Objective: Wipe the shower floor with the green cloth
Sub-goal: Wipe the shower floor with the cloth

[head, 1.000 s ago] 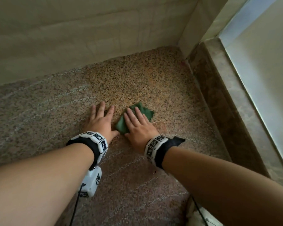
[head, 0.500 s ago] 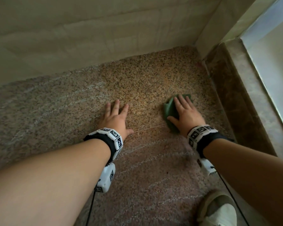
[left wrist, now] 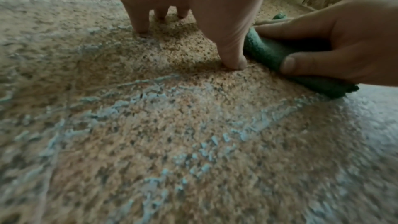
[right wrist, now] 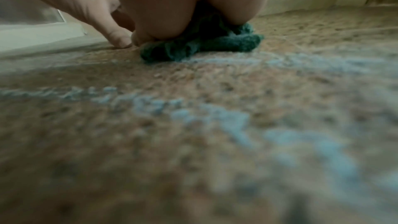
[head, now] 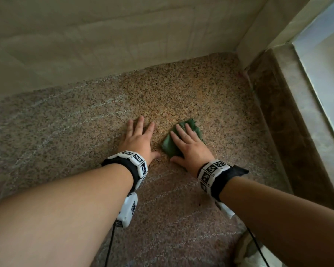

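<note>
Cloth (head: 181,139) under right hand (head: 191,151), mid-floor

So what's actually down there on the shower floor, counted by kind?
Green cloth: 1, pressed under the right hand
Hands: 2, the left hand flat on the bare shower floor
Wristbands with black-and-white markers: 2
Total: 5

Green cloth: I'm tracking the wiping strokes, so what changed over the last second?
The right hand swept the green cloth out toward the brown curb, then back beside the left hand. The left hand stayed flat on the shower floor.
</note>
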The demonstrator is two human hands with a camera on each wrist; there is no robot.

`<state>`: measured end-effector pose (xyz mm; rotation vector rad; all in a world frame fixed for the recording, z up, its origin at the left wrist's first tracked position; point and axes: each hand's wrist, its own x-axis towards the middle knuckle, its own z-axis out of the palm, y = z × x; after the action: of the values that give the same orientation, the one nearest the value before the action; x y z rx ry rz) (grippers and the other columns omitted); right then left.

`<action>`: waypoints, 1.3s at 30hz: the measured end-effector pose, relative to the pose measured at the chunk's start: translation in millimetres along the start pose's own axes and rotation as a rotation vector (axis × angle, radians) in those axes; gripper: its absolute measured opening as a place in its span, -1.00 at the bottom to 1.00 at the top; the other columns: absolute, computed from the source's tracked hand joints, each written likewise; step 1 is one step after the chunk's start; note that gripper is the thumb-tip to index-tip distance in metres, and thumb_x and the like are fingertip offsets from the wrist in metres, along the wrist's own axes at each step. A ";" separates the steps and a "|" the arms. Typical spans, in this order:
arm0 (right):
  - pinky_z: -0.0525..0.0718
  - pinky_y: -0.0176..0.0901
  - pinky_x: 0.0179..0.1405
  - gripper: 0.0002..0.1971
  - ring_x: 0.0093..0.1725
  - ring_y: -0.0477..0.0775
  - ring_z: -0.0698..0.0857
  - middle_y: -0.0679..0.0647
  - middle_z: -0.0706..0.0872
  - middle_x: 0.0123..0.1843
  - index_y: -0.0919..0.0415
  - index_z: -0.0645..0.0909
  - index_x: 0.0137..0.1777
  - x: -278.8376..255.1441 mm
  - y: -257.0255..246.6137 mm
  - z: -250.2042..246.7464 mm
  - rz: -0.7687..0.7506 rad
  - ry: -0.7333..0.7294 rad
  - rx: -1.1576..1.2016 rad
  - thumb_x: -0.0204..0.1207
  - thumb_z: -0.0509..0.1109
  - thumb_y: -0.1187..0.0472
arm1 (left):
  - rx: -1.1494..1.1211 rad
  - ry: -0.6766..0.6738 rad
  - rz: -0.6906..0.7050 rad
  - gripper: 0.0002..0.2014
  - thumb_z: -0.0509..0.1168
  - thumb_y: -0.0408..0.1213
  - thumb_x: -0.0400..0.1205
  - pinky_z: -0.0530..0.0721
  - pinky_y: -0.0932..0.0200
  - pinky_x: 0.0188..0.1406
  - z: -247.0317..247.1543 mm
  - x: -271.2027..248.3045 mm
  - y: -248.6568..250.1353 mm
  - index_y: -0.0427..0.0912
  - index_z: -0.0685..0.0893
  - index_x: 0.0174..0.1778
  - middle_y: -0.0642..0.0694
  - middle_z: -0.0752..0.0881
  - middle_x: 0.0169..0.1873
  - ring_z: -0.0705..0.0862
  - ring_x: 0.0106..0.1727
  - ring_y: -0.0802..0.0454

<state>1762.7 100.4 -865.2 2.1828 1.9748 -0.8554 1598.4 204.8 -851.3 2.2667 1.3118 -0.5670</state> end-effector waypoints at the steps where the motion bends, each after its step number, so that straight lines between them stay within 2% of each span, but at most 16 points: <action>1: -0.32 -0.01 0.63 -0.13 0.73 0.12 -0.28 -0.01 -0.21 0.77 -0.02 -0.11 0.76 -0.6 3.1 -0.7 -0.002 0.000 -0.015 0.61 0.30 -0.22 | 0.001 -0.002 0.000 0.00 0.42 0.16 0.57 0.00 -0.19 0.70 -0.1 -0.4 -0.1 0.18 -0.14 0.75 0.04 -0.32 0.73 -0.33 0.72 -0.19; 4: -0.08 0.16 0.72 -0.12 0.74 0.11 -0.23 -0.04 -0.18 0.77 -0.04 -0.12 0.75 -6.2 28.6 -10.1 0.069 0.037 -0.022 0.58 0.30 -0.24 | -0.008 -0.016 0.001 0.01 0.42 0.17 0.57 -0.02 -0.20 0.71 -0.8 0.1 -0.9 0.17 -0.15 0.75 0.03 -0.33 0.72 -0.34 0.72 -0.19; 9: -0.01 0.15 0.71 -0.17 0.74 0.21 -0.10 0.05 -0.08 0.78 0.04 -0.03 0.76 -31.0 105.3 -30.2 0.507 0.191 0.134 0.63 0.31 -0.16 | -0.019 -0.032 -0.006 0.01 0.42 0.16 0.57 -0.03 -0.20 0.72 -1.2 -0.1 -0.1 0.18 -0.16 0.75 0.05 -0.35 0.72 -0.37 0.71 -0.19; 11: 0.02 0.14 0.71 -0.19 0.74 0.22 -0.09 0.07 -0.07 0.78 0.05 -0.03 0.76 -36.6 121.6 -31.9 0.602 0.190 0.162 0.65 0.29 -0.15 | -0.021 -0.039 -0.011 0.00 0.42 0.15 0.58 -0.02 -0.21 0.72 -1.5 -0.6 0.3 0.18 -0.16 0.75 0.05 -0.36 0.71 -0.38 0.71 -0.18; 13: -0.02 0.12 0.70 -0.21 0.74 0.24 -0.12 0.09 -0.08 0.78 0.06 -0.03 0.76 -33.5 121.4 -27.0 0.633 0.218 0.186 0.67 0.28 -0.13 | -0.021 -0.044 -0.011 0.00 0.42 0.14 0.58 -0.03 -0.22 0.71 -2.3 -0.6 0.8 0.18 -0.17 0.74 0.06 -0.36 0.71 -0.38 0.71 -0.18; 16: -0.05 0.12 0.71 -0.23 0.73 0.27 -0.13 0.14 -0.07 0.78 0.12 -0.02 0.76 -22.5 101.8 -18.8 0.628 0.291 0.221 0.68 0.26 -0.10 | -0.024 -0.043 -0.010 0.00 0.41 0.15 0.58 -0.05 -0.20 0.70 -2.8 -0.6 0.7 0.18 -0.16 0.75 0.05 -0.36 0.71 -0.38 0.71 -0.19; 19: -0.12 0.09 0.69 -0.20 0.73 0.27 -0.15 0.12 -0.07 0.78 0.12 -0.01 0.76 -13.3 75.2 -12.0 0.524 0.298 0.201 0.66 0.27 -0.13 | -0.016 -0.038 -0.005 0.00 0.41 0.15 0.58 -0.06 -0.20 0.69 -2.8 -0.8 0.4 0.17 -0.15 0.75 0.04 -0.35 0.72 -0.37 0.71 -0.19; 22: -0.17 0.05 0.66 -0.18 0.74 0.22 -0.19 0.05 -0.12 0.78 0.08 -0.04 0.76 -3.9 45.6 -10.4 0.365 0.228 0.147 0.65 0.27 -0.16 | -0.023 -0.052 -0.009 0.00 0.41 0.16 0.58 -0.06 -0.21 0.69 -2.7 -0.6 0.5 0.19 -0.18 0.74 0.04 -0.36 0.71 -0.38 0.71 -0.19; 26: -0.24 0.05 0.67 -0.19 0.73 0.13 -0.26 -0.01 -0.16 0.76 0.04 -0.07 0.76 6.0 -0.7 -9.6 0.076 0.091 0.099 0.65 0.26 -0.15 | -0.021 -0.041 0.004 -0.02 0.41 0.12 0.60 0.00 -0.23 0.70 -2.9 -1.6 -0.4 0.19 -0.16 0.74 0.04 -0.34 0.72 -0.36 0.72 -0.20; 29: -0.17 0.02 0.71 -0.30 0.74 0.08 -0.21 -0.01 -0.09 0.78 0.04 -0.01 0.76 15.4 -32.0 -7.9 -0.108 0.004 0.174 0.72 0.25 0.04 | -0.014 -0.044 0.032 -0.07 0.40 -0.01 0.63 0.05 -0.18 0.71 -5.8 -1.5 -6.2 0.18 -0.11 0.75 0.06 -0.31 0.73 -0.31 0.73 -0.17; 31: -0.04 0.01 0.72 -0.34 0.75 0.06 -0.08 -0.01 0.04 0.77 0.04 0.10 0.74 18.8 -40.6 -9.3 -0.094 0.040 0.336 0.70 0.26 0.24 | -0.017 -0.064 0.046 -0.08 0.40 -0.03 0.63 0.05 -0.15 0.70 -8.6 -1.8 -11.4 0.15 -0.09 0.76 0.07 -0.29 0.73 -0.29 0.73 -0.13; 33: 0.18 -0.01 0.66 -0.38 0.70 0.10 0.18 0.02 0.27 0.71 0.05 0.29 0.68 17.0 -37.9 -14.5 -0.003 0.200 0.455 0.64 0.30 0.32 | -0.044 -0.057 0.055 -0.08 0.42 0.06 0.60 0.07 -0.17 0.70 -11.3 -5.4 -15.0 0.10 0.00 0.76 0.05 -0.21 0.75 -0.25 0.74 -0.11; 35: 0.37 0.03 0.55 -0.46 0.55 0.18 0.42 0.08 0.50 0.55 0.06 0.44 0.59 13.7 -30.1 -21.4 0.067 0.348 0.320 0.60 0.33 0.27 | -0.060 0.014 0.056 -0.12 0.40 0.19 0.56 0.13 -0.15 0.68 -12.8 -11.2 -15.5 0.03 0.15 0.74 -0.02 0.04 0.74 -0.07 0.74 -0.13; 36: 0.43 0.05 0.48 -0.49 0.46 0.19 0.48 0.09 0.56 0.46 0.05 0.47 0.56 12.3 -26.7 -24.9 0.101 0.375 0.214 0.59 0.34 0.20 | -0.046 0.063 0.054 -0.16 0.37 0.25 0.56 0.20 -0.11 0.63 -13.6 -14.6 -14.5 0.00 0.25 0.70 -0.06 0.21 0.68 0.07 0.69 -0.15; 37: 0.47 0.05 0.43 -0.50 0.40 0.19 0.51 0.09 0.57 0.40 0.04 0.46 0.54 11.5 -24.3 -27.9 0.153 0.364 0.139 0.59 0.35 0.12 | -0.024 0.108 0.048 -0.22 0.35 0.28 0.56 0.28 -0.07 0.56 -14.2 -18.0 -12.9 -0.02 0.37 0.64 -0.08 0.37 0.58 0.21 0.60 -0.16; 39: 0.56 0.04 0.31 -0.49 0.33 0.18 0.55 0.10 0.57 0.35 0.05 0.42 0.51 10.8 -24.2 -33.1 0.314 0.276 0.153 0.58 0.38 -0.01 | -0.005 0.184 0.022 -0.37 0.32 0.28 0.57 0.37 -0.01 0.42 -15.5 -21.6 -8.9 -0.05 0.55 0.44 -0.09 0.53 0.38 0.36 0.42 -0.14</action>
<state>1751.7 127.8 -834.8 2.7321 1.6391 -0.7108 1582.4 202.7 -828.3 2.3729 1.3698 -0.3542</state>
